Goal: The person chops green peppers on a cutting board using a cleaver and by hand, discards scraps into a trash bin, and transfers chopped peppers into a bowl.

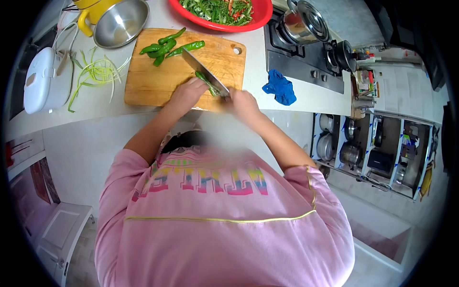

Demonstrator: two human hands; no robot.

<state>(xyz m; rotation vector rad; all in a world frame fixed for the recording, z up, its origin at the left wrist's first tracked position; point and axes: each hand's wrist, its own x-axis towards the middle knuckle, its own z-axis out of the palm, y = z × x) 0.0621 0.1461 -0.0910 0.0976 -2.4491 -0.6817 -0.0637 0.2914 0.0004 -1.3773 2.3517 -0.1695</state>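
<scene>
My right hand [243, 104] is wrapped round the handle of a kitchen knife [206, 72]. Its broad blade slants up and left over the wooden cutting board [165, 86]. Against the blade lies a cut green chili pepper [202, 76], whose near end sits by the fingertips of my left hand [187, 93]. Those fingers are bent and press the pepper onto the board. Several whole green chili peppers [165, 49] lie at the board's far side, beyond the knife tip. Part of the pepper is hidden by the blade and my fingers.
Behind the board stand a red basin [260, 21] of chopped greens and red pieces, and a metal bowl [120, 26]. Pale green strands [98, 74] and a white appliance [45, 81] are left. A blue cloth [281, 87] lies right, before the gas stove [306, 62] with a pot [306, 24].
</scene>
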